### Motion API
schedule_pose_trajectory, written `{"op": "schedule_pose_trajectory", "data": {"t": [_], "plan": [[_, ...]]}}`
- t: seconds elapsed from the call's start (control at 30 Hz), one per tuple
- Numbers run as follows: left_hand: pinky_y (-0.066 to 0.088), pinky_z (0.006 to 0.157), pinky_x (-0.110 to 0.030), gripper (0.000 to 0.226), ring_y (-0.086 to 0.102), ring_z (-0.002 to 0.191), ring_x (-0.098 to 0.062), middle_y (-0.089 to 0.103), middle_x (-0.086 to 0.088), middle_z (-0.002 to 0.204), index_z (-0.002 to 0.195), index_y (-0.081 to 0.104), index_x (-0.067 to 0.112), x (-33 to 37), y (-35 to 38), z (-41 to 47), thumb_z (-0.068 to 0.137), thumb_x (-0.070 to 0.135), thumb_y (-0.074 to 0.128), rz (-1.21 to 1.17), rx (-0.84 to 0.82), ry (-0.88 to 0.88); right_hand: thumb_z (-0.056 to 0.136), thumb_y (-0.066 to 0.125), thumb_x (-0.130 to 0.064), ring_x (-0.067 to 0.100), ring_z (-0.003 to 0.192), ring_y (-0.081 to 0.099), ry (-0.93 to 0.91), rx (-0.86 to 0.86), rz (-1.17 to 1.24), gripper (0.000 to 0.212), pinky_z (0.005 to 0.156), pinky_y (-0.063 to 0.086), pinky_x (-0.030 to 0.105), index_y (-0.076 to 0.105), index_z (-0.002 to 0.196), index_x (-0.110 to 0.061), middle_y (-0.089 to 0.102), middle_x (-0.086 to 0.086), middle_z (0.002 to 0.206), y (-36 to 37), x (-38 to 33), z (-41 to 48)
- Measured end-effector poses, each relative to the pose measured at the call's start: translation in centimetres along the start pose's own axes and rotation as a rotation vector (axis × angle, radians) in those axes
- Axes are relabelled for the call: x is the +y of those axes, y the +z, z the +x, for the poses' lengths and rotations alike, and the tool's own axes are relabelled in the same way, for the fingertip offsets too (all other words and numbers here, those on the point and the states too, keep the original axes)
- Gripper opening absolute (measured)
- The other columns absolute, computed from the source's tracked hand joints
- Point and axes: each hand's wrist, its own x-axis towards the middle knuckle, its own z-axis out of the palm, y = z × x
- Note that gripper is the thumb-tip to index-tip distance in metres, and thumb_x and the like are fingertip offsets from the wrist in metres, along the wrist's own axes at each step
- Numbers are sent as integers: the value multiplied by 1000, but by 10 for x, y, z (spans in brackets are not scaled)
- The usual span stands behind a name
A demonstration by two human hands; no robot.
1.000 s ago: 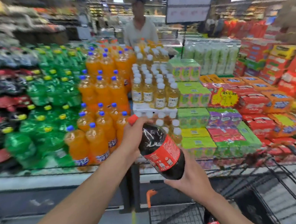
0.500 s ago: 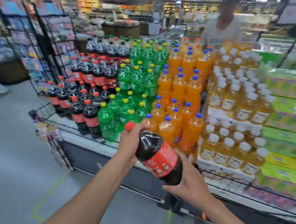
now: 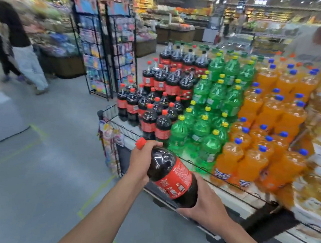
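Cola bottle (image 3: 170,174), tilted, is held in both hands above the floor, just before the display shelf (image 3: 235,191).
The left hand (image 3: 139,164) curls its fingers round the neck under the red cap (image 3: 140,142); the right hand (image 3: 208,208) grips the base from below.

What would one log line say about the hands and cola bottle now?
cola bottle: tilted, red cap on | left hand: grips its neck | right hand: holds its base
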Motion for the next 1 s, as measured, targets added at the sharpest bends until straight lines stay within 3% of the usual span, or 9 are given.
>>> {"op": "schedule_pose_trajectory", "data": {"t": [0.13,0.2,0.33,0.47,0.6,0.77,0.9,1.0], "plan": [[60,81,-44,8,74,77,-31,79,-17,88,82,79,11,23,-45,24,79,18,76,-16,19,12,50,87,-55,0,105,58,-31,-38,10,93,87,53,29,29,123,-64,57,-31,116,32,-27,35],[60,81,-45,10,75,78,-32,79,-15,88,83,78,11,33,-61,39,78,20,78,-11,45,20,49,88,-54,2,107,58,-42,-60,3,98,89,53,32,32,130,-55,57,-30,118,45,-35,54],[62,77,-42,20,77,81,-32,79,-14,91,92,77,7,49,-85,74,79,22,78,-24,93,27,49,89,-55,1,105,58,-72,-88,3,99,88,52,30,31,130,-54,57,-29,115,67,-49,98],[62,85,-48,34,77,89,-35,80,-14,96,105,75,0,69,-99,117,80,22,78,-45,140,36,47,88,-54,1,105,60,-99,-106,28,100,88,53,31,35,133,-50,60,-27,116,86,-58,151],[60,73,-39,26,77,79,-29,80,-13,92,97,77,4,93,-106,165,81,24,75,-26,174,61,50,88,-53,-2,109,59,-128,-139,48,100,90,51,27,35,135,-52,59,-28,120,98,-67,210],[61,76,-39,19,77,79,-29,80,-15,93,91,79,9,116,-118,223,81,24,75,-1,213,73,48,88,-55,3,114,58,-130,-180,31,106,92,52,32,33,139,-50,57,-28,123,121,-71,278],[62,78,-43,25,77,81,-32,80,-15,93,99,79,6,134,-131,263,82,24,76,9,224,53,49,88,-53,3,113,56,-123,-193,31,105,90,51,30,29,136,-52,57,-25,121,141,-82,320],[62,78,-43,19,77,81,-31,80,-14,92,93,80,10,146,-145,298,83,26,75,19,215,39,49,88,-56,-1,117,54,-108,-203,36,109,91,47,23,30,140,-50,54,-29,125,157,-90,351]]}}
